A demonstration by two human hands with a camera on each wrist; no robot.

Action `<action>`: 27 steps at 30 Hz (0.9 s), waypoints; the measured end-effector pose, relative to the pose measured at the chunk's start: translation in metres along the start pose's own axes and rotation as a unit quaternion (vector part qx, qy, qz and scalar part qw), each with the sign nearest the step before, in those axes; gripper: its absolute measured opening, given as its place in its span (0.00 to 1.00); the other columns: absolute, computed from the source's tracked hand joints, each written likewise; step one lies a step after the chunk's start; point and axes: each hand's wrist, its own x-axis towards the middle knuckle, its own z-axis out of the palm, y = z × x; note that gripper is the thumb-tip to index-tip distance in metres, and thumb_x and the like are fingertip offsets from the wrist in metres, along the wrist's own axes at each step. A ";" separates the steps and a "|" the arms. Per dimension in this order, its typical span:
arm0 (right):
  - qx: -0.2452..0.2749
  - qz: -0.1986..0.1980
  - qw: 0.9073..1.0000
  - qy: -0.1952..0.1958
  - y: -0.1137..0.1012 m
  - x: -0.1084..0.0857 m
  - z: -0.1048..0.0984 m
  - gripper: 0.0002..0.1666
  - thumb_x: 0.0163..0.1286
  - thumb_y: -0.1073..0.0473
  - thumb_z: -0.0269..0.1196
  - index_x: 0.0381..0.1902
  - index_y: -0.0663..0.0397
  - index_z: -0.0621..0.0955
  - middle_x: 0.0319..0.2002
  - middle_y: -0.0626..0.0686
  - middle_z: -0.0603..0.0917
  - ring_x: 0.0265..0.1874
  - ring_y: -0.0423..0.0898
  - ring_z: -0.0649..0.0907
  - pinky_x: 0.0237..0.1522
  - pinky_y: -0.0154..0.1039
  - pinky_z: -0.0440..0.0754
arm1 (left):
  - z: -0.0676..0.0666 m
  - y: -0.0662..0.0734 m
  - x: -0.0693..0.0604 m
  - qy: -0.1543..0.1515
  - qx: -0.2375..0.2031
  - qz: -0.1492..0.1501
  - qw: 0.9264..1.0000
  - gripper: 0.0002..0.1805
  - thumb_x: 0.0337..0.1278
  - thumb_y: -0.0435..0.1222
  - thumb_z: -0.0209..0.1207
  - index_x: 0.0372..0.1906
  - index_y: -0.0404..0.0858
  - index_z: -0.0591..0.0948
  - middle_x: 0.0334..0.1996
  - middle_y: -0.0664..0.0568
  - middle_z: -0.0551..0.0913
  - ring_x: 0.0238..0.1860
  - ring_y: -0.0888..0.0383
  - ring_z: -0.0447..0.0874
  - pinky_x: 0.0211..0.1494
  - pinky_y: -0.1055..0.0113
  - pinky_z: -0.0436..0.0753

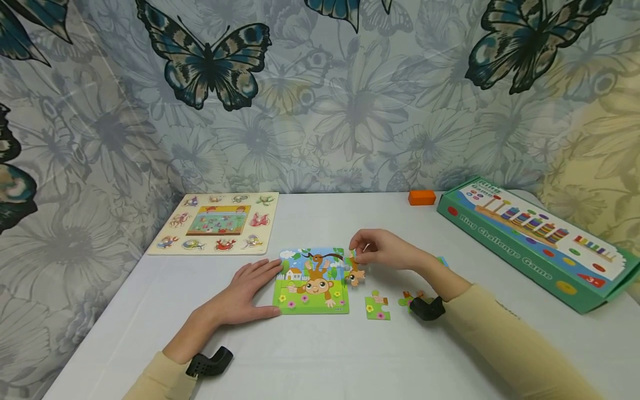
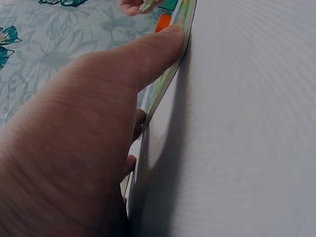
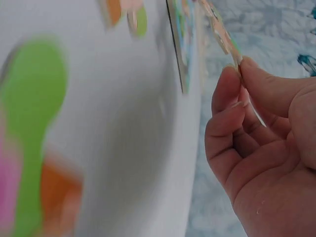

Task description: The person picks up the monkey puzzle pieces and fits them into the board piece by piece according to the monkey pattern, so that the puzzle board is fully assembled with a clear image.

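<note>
A monkey picture board (image 1: pixel 312 283) lies flat on the table. At its left edge the left hand (image 1: pixel 243 295) rests with fingers spread, and its thumb touches the board's edge in the left wrist view. Between thumb and forefinger the right hand (image 1: pixel 382 250) pinches a puzzle piece (image 1: pixel 355 276) beside the board's right edge; the right wrist view shows this piece (image 3: pixel 220 32) held tilted above the table. A green piece with flowers (image 1: pixel 377 307) lies right of the board. More pieces (image 1: pixel 406 300) sit partly hidden under the right wrist.
A wooden board with sea animals (image 1: pixel 170 239) lies at the back left. An orange block (image 1: pixel 422 198) stands at the back, beside a large green game box (image 1: pixel 530 244) on the right. Patterned cloth (image 1: pixel 350 111) hangs behind the white table (image 1: pixel 320 361).
</note>
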 end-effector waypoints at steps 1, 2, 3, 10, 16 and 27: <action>-0.001 -0.002 1.000 -0.001 -0.001 0.004 0.004 0.10 0.70 0.67 0.65 0.47 0.61 0.79 0.34 0.51 0.79 0.32 0.48 0.79 0.36 0.37 0.78 | 0.000 0.000 0.000 0.000 -0.001 0.000 1.000 0.49 0.56 0.59 0.66 0.77 0.39 0.64 0.78 0.50 0.60 0.78 0.44 0.50 0.75 0.42 0.46; -0.001 -0.002 1.000 -0.003 -0.001 0.008 0.007 0.10 0.70 0.67 0.66 0.47 0.60 0.79 0.34 0.50 0.79 0.31 0.47 0.79 0.36 0.37 0.78 | 0.000 0.000 0.000 0.000 -0.001 -0.001 1.000 0.49 0.56 0.59 0.66 0.77 0.39 0.64 0.77 0.50 0.60 0.78 0.44 0.50 0.75 0.42 0.46; -0.003 -0.005 1.000 -0.004 -0.002 0.011 0.010 0.09 0.70 0.67 0.66 0.47 0.60 0.79 0.33 0.50 0.79 0.31 0.47 0.79 0.35 0.37 0.77 | 0.001 0.000 0.000 -0.001 -0.001 0.000 1.000 0.49 0.56 0.59 0.66 0.77 0.39 0.64 0.77 0.50 0.60 0.78 0.44 0.50 0.75 0.41 0.46; 0.000 -0.004 1.000 -0.011 -0.009 0.030 0.025 0.09 0.71 0.65 0.65 0.46 0.60 0.79 0.32 0.50 0.79 0.29 0.46 0.77 0.34 0.39 0.75 | 0.001 -0.002 0.000 -0.001 0.001 0.000 1.000 0.49 0.56 0.60 0.66 0.77 0.40 0.64 0.78 0.51 0.60 0.78 0.45 0.50 0.75 0.42 0.46; 0.009 0.013 1.000 -0.020 -0.014 0.044 0.032 0.08 0.70 0.66 0.66 0.46 0.59 0.79 0.31 0.50 0.79 0.32 0.46 0.78 0.38 0.39 0.75 | -0.001 -0.001 0.000 -0.001 0.001 0.001 1.000 0.50 0.56 0.60 0.66 0.78 0.39 0.64 0.78 0.51 0.60 0.78 0.45 0.50 0.75 0.42 0.46; -0.011 0.003 0.999 -0.039 -0.025 0.061 0.048 0.09 0.69 0.65 0.67 0.44 0.60 0.80 0.30 0.48 0.81 0.30 0.42 0.81 0.40 0.36 0.79 | 0.000 -0.001 0.000 -0.005 -0.007 -0.005 1.000 0.49 0.56 0.60 0.66 0.78 0.40 0.64 0.78 0.51 0.60 0.78 0.44 0.50 0.75 0.42 0.45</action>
